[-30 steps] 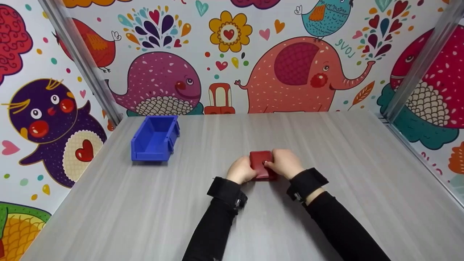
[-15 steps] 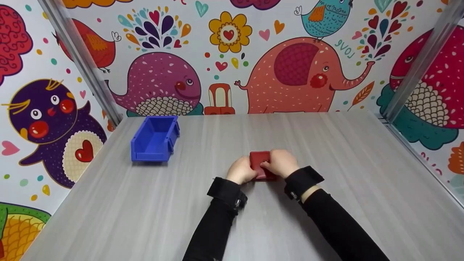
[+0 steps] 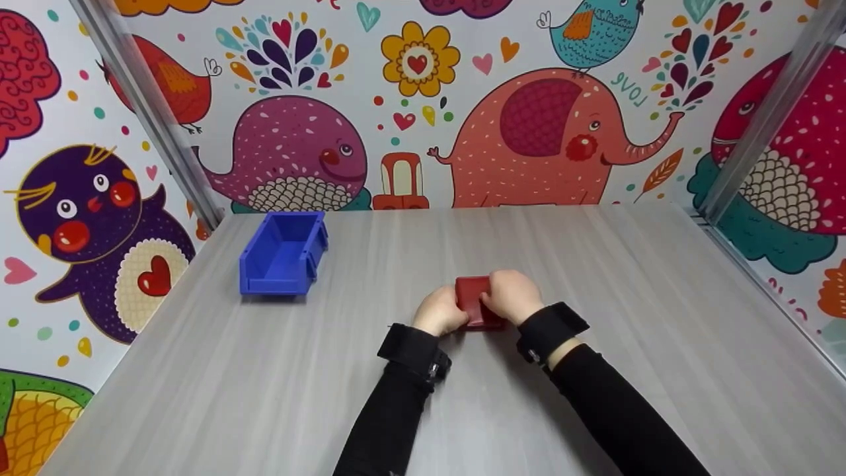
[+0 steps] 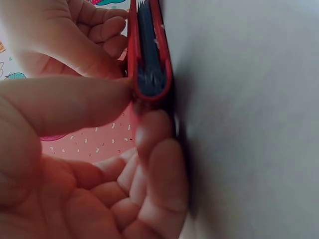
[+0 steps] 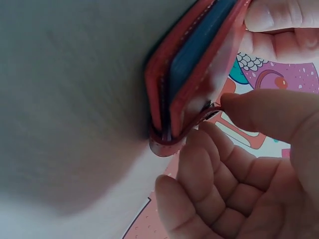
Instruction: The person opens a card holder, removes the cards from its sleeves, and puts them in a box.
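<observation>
A small red card wallet (image 3: pixel 472 291) lies on the table, with blue card sleeves (image 5: pixel 192 55) between its covers in the right wrist view. My left hand (image 3: pixel 439 311) grips its left, spine side, the thumb (image 4: pixel 75 99) on the top cover and curled fingertips at the lower edge. Over the wallet's right side, my right hand (image 3: pixel 513 295) pinches the end of its closing strap (image 5: pixel 192 130) between thumb and forefinger. That strap wraps round the wallet's open side and carries a dark snap (image 5: pixel 212 110). In the head view my right hand hides it.
A blue plastic bin (image 3: pixel 281 258) stands at the back left of the pale wood-grain table (image 3: pixel 370 258). Walls with cartoon animal prints (image 3: pixel 535 139) and metal corner posts (image 3: pixel 145 112) enclose the back and sides.
My right hand has shifted slightly left over the wallet, its thumb and knuckles now covering the snap that showed earlier. My left hand and the wallet have stayed in place.
</observation>
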`<state>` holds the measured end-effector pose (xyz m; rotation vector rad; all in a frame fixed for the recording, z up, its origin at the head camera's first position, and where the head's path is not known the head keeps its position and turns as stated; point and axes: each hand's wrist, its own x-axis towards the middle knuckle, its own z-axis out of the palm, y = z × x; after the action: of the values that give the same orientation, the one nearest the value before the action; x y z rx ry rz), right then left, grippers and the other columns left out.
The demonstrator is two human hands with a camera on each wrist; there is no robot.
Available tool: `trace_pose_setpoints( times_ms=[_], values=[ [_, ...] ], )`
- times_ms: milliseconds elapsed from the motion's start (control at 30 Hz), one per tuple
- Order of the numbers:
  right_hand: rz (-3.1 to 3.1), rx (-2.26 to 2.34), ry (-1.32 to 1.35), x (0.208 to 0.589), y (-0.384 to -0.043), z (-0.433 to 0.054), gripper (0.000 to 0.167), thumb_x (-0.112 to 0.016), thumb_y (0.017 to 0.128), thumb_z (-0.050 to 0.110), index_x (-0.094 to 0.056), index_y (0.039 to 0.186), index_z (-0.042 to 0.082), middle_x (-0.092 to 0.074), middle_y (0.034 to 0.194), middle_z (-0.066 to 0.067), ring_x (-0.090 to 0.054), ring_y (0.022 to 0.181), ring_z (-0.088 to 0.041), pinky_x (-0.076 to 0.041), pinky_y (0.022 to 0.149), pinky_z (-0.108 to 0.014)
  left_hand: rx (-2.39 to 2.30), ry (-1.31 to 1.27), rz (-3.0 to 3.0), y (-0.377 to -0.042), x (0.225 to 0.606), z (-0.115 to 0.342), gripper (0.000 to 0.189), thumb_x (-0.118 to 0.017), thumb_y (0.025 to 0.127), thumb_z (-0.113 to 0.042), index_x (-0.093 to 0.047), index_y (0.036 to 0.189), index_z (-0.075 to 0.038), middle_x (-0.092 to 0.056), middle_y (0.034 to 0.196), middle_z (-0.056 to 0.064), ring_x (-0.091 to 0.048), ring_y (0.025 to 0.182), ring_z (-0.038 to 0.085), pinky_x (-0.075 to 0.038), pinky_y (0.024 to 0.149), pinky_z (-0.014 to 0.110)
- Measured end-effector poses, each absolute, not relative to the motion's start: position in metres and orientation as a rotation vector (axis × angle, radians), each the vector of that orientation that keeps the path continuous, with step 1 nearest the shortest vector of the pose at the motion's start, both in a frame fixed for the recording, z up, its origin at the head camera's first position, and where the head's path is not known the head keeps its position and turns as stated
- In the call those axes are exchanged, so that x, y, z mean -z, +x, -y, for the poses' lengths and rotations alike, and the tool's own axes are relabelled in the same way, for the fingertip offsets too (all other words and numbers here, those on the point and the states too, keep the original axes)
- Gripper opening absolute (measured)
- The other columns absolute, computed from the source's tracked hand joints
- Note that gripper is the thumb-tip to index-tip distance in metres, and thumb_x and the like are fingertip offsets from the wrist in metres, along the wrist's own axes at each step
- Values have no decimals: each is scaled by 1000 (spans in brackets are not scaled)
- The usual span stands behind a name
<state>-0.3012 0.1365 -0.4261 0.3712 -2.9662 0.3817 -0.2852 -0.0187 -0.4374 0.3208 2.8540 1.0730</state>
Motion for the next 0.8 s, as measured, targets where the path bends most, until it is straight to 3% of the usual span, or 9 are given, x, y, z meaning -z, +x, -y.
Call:
trace_pose_setpoints(
  times_ms=[367,633,800],
  values=[
    [2959,-378,392,425,-302,-133,9,-66,84,7,-64,77,0,-66,77,-16,-63,69,-34,-52,64,-48,-1082,346,-2863,-286,437,19,13,-68,73,-1,-57,72,-8,-56,71,0,-50,61,18,-43,60,30],
    [2890,-477,466,431,-305,-139,18,-66,80,3,-55,65,6,-54,63,-7,-50,59,-25,-47,60,-43,-1061,364,-2873,-286,438,20,17,-68,74,-2,-53,70,-10,-54,72,0,-48,63,17,-42,62,31],
    [2873,-572,482,432,-306,-142,17,-66,80,4,-57,66,6,-50,61,-2,-44,58,-21,-43,58,-39,-1067,367,-2874,-287,439,20,17,-69,75,-2,-54,71,-9,-55,74,1,-49,65,18,-42,63,31]
  ],
)
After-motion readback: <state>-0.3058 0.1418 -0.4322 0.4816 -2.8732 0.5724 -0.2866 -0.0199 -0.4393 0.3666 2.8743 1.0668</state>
